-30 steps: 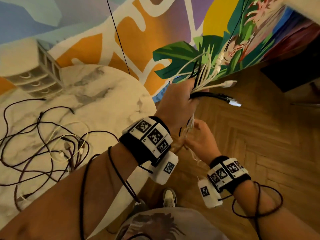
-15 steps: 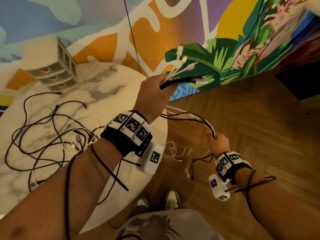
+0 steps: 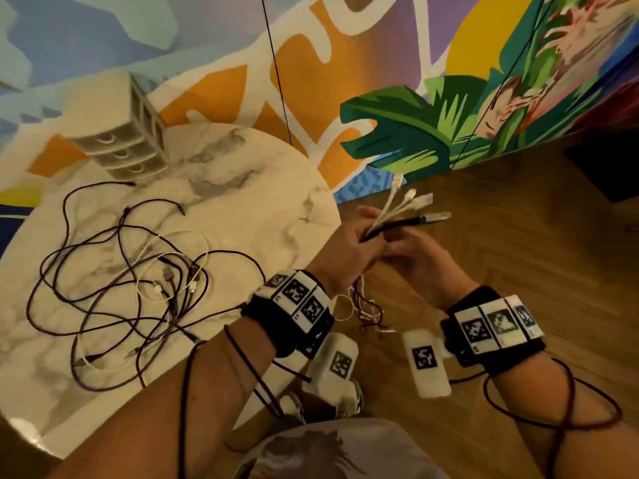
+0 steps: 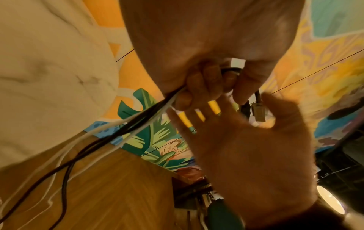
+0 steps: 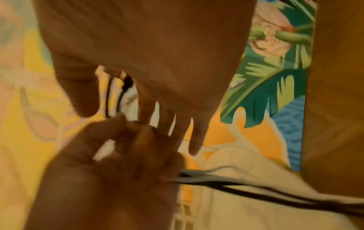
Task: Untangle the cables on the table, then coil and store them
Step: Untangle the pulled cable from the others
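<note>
My left hand [image 3: 349, 245] grips a bundle of white and black cables [image 3: 397, 224] off the table's right edge; their plug ends [image 3: 413, 203] fan out past the knuckles. The loose lengths [image 3: 363, 305] hang below the wrist. In the left wrist view the left hand's fingers [image 4: 204, 84] curl round the cables [image 4: 141, 119]. My right hand [image 3: 415, 257] is up against the left with straight, spread fingers [image 5: 177, 124] and holds nothing. A tangle of dark and white cables [image 3: 138, 271] lies on the round marble table [image 3: 276, 188].
A small white drawer unit [image 3: 128, 146] stands at the table's far edge by the painted wall [image 3: 415, 133]. Wooden floor [image 3: 518, 236] stretches out to the right. Thin dark cords run along both forearms. My shoes [image 3: 349, 399] show below the hands.
My right hand came up from lower down the hanging cables to meet the left hand, and its fingers are now straight. My left hand dropped lower and to the right with the bundle.
</note>
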### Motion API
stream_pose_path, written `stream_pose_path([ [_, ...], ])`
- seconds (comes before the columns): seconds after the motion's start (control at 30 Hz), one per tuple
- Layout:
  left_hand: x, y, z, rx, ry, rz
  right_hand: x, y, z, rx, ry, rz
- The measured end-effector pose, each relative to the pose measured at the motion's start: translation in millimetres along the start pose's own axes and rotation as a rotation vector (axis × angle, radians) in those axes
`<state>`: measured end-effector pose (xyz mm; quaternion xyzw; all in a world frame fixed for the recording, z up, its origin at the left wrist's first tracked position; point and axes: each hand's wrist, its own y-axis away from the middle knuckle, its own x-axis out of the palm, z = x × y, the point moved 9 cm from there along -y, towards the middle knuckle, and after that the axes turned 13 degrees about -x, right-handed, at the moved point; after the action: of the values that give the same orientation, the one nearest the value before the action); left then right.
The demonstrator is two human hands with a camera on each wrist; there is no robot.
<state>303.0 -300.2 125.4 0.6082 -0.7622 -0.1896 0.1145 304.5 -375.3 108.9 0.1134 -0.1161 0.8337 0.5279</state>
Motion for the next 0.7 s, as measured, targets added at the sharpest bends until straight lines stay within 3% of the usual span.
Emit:
stream_pose_path([
  [0.07, 13.0, 4.9, 3.7, 0.013, -0.075, 0.061, 17.0, -1.4, 4.7, 0.074, -0.005, 0.067],
  [0.17, 23.9, 16.2, 9.8, -0.037, -0.066, 0.117, 22.2, -3.9, -1.6, 0.141, 0.136, 0.045],
  [0.33, 8.7, 26.4, 20.9, -0.069, -0.317, 0.001, 28.6, -7.0, -11.8, 0.184, 0.214, 0.013],
  [0.4, -0.9, 32.5, 10.8, 0.058, -0.5, -0.045, 27.9, -12.3, -12.1, 0.14, 0.258, -0.043],
  [0.47, -25.4, 38.8, -8.0, 0.197, -0.581, -0.205, 26.3, -13.5, -12.0, 0.122, 0.254, -0.118],
  [0.57, -57.4, 52.0, -45.2, 0.458, -0.601, -0.46, 34.4, -14.7, -11.8, 0.042, 0.434, -0.035],
  [0.63, -47.2, 51.4, -61.3, 0.546, -0.7, -0.428, 55.2, -11.9, -13.5, -0.024, 0.474, 0.056],
  [0.7, -24.4, 40.8, -56.5, 0.525, -0.913, -0.334, 67.2, -11.1, -11.5, -0.158, 0.54, 0.046],
])
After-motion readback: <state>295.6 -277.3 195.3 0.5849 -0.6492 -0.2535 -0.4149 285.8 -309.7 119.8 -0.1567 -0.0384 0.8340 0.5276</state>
